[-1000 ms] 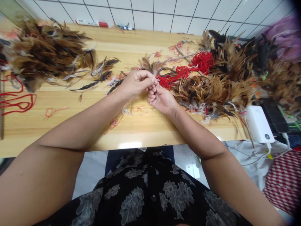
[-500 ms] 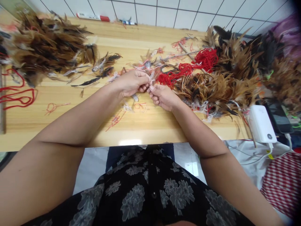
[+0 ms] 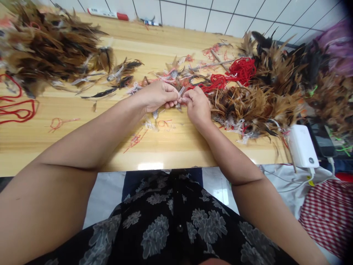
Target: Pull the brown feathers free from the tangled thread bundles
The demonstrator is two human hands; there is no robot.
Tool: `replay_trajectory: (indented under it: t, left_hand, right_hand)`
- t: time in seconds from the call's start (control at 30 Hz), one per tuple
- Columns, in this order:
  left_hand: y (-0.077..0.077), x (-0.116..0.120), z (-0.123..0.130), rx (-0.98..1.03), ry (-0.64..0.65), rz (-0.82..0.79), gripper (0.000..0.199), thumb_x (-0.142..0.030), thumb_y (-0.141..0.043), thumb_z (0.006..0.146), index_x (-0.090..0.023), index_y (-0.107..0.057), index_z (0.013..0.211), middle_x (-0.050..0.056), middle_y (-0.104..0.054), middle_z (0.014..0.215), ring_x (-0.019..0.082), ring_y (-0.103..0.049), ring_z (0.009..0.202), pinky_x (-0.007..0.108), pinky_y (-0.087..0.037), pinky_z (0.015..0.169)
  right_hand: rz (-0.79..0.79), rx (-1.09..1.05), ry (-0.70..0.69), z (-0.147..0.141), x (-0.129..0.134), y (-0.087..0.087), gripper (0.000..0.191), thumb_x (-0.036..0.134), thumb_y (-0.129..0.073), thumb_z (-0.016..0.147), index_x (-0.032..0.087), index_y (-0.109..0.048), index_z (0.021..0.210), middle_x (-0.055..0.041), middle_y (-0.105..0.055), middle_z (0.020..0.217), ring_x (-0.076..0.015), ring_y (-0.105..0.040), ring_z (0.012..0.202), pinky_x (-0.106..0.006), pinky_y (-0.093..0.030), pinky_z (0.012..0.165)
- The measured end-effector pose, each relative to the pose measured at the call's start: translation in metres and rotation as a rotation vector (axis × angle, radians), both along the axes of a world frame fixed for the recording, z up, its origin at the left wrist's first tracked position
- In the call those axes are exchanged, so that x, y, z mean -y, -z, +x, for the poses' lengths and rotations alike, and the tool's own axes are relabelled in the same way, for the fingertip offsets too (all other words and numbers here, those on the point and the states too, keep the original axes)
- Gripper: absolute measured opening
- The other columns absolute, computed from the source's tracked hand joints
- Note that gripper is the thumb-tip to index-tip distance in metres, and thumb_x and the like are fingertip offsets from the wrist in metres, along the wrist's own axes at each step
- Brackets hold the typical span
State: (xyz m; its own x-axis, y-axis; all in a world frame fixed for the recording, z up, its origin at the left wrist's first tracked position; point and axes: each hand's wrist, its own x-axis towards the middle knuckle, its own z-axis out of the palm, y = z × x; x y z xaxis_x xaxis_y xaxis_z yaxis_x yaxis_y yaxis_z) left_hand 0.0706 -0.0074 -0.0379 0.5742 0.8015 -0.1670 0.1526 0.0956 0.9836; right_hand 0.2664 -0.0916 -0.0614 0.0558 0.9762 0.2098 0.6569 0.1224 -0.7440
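Observation:
At the middle of the wooden table (image 3: 104,147), my left hand (image 3: 162,96) is closed in a pinch. A small, thin whitish strip (image 3: 182,90) sticks up from its fingertips; what it is I cannot make out. My right hand (image 3: 199,106) is closed too, its fingertips meeting the left ones at the base of the strip. Whatever lies between the right fingers is hidden. Just behind the hands are red yarn (image 3: 217,81) and loose feather bits (image 3: 174,73). A pile of brown feathers (image 3: 248,105) lies close to the right hand.
Another brown feather heap (image 3: 52,51) covers the back left. Red cord (image 3: 20,117) lies at the left edge. A red-capped marker (image 3: 107,14) is by the tiled wall. Thin sticks (image 3: 219,60) cross behind the yarn. A white power bank (image 3: 303,145) with cables sits at the right edge.
My right hand has turned, its back now facing up, and has shifted slightly up and right. My left hand stays about in place, still pinching. The view has shifted slightly.

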Motion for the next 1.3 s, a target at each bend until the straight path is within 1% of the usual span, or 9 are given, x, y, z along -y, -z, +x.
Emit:
replay_trajectory:
  t: [0.13, 0.3, 0.43, 0.53, 0.63, 0.7, 0.9, 1.1, 1.3]
  left_hand:
    - [0.000, -0.002, 0.000, 0.042, -0.009, -0.046, 0.030, -0.003, -0.096, 0.104, -0.014, -0.084, 0.079, 0.006, -0.075, 0.071, 0.012, -0.064, 0.055, 0.027, -0.053, 0.063]
    - [-0.002, 0.001, -0.001, 0.093, 0.036, -0.125, 0.037, 0.007, -0.072, 0.114, -0.012, -0.079, 0.083, 0.007, -0.080, 0.078, 0.010, -0.067, 0.065, 0.025, -0.053, 0.068]
    - [-0.003, 0.002, -0.002, 0.113, 0.007, -0.121, 0.032, 0.003, -0.086, 0.109, -0.014, -0.078, 0.083, 0.006, -0.079, 0.079, 0.010, -0.066, 0.064, 0.022, -0.054, 0.065]
    - [0.000, -0.001, -0.003, 0.114, -0.007, -0.107, 0.031, -0.004, -0.103, 0.097, -0.015, -0.080, 0.080, 0.005, -0.075, 0.075, 0.010, -0.065, 0.059, 0.024, -0.055, 0.063]
    - [0.004, -0.005, -0.005, 0.113, 0.023, -0.052, 0.033, -0.012, -0.113, 0.091, -0.015, -0.082, 0.079, 0.006, -0.075, 0.076, 0.011, -0.065, 0.057, 0.028, -0.058, 0.066]
    - [0.007, -0.007, -0.006, 0.096, 0.057, -0.032, 0.030, -0.012, -0.112, 0.091, -0.015, -0.084, 0.081, 0.006, -0.077, 0.078, 0.013, -0.067, 0.058, 0.030, -0.059, 0.068]
    - [0.010, -0.005, -0.006, 0.036, 0.057, -0.004, 0.027, -0.005, -0.104, 0.090, -0.019, -0.083, 0.083, 0.003, -0.079, 0.080, 0.017, -0.078, 0.071, 0.027, -0.060, 0.071]
    - [0.011, -0.001, -0.001, 0.016, 0.020, 0.184, 0.030, 0.002, -0.102, 0.083, -0.020, -0.081, 0.084, 0.000, -0.077, 0.078, 0.015, -0.072, 0.069, 0.023, -0.057, 0.070]
    - [0.012, 0.008, 0.003, -0.040, -0.042, 0.436, 0.025, -0.001, -0.089, 0.083, -0.023, -0.078, 0.089, 0.000, -0.075, 0.080, 0.018, -0.069, 0.075, 0.027, -0.055, 0.074]
  right_hand:
    - [-0.016, 0.111, -0.001, -0.002, 0.003, -0.007, 0.014, 0.028, -0.068, 0.120, 0.025, -0.079, 0.112, -0.0095, -0.075, 0.132, -0.0277, -0.074, 0.122, -0.043, -0.064, 0.111]
    - [-0.081, 0.110, -0.082, -0.006, 0.006, -0.015, 0.012, 0.028, -0.068, 0.117, 0.026, -0.076, 0.109, -0.0076, -0.074, 0.133, -0.0254, -0.073, 0.114, -0.042, -0.061, 0.109]
    - [-0.086, -0.008, -0.145, -0.005, 0.004, -0.012, 0.017, 0.028, -0.068, 0.117, 0.026, -0.068, 0.101, -0.0068, -0.072, 0.121, -0.0250, -0.068, 0.112, -0.044, -0.060, 0.116]
    - [-0.079, -0.174, -0.092, 0.000, 0.000, -0.010, 0.018, 0.028, -0.075, 0.113, 0.027, -0.067, 0.097, -0.0057, -0.074, 0.114, -0.0260, -0.067, 0.115, -0.043, -0.059, 0.119]
    - [-0.084, -0.312, -0.021, 0.005, -0.005, -0.008, 0.012, 0.030, -0.084, 0.107, 0.028, -0.074, 0.102, -0.0037, -0.076, 0.111, -0.0260, -0.069, 0.117, -0.040, -0.059, 0.118]
    - [-0.080, -0.261, -0.032, 0.007, -0.008, -0.006, 0.007, 0.026, -0.084, 0.103, 0.029, -0.079, 0.106, -0.0039, -0.077, 0.110, -0.0272, -0.070, 0.119, -0.041, -0.059, 0.119]
    - [-0.041, -0.014, -0.145, 0.007, -0.013, 0.003, 0.020, 0.016, -0.071, 0.100, 0.025, -0.086, 0.110, -0.0088, -0.080, 0.113, -0.0313, -0.074, 0.124, -0.046, -0.060, 0.121]
    - [-0.059, -0.009, -0.132, 0.010, -0.013, 0.006, 0.009, 0.020, -0.078, 0.102, 0.028, -0.081, 0.100, -0.0074, -0.077, 0.110, -0.0309, -0.073, 0.121, -0.046, -0.061, 0.118]
    - [-0.098, -0.011, -0.115, 0.007, -0.013, 0.004, 0.010, 0.017, -0.079, 0.102, 0.024, -0.083, 0.097, -0.0047, -0.077, 0.107, -0.0259, -0.072, 0.112, -0.043, -0.061, 0.115]
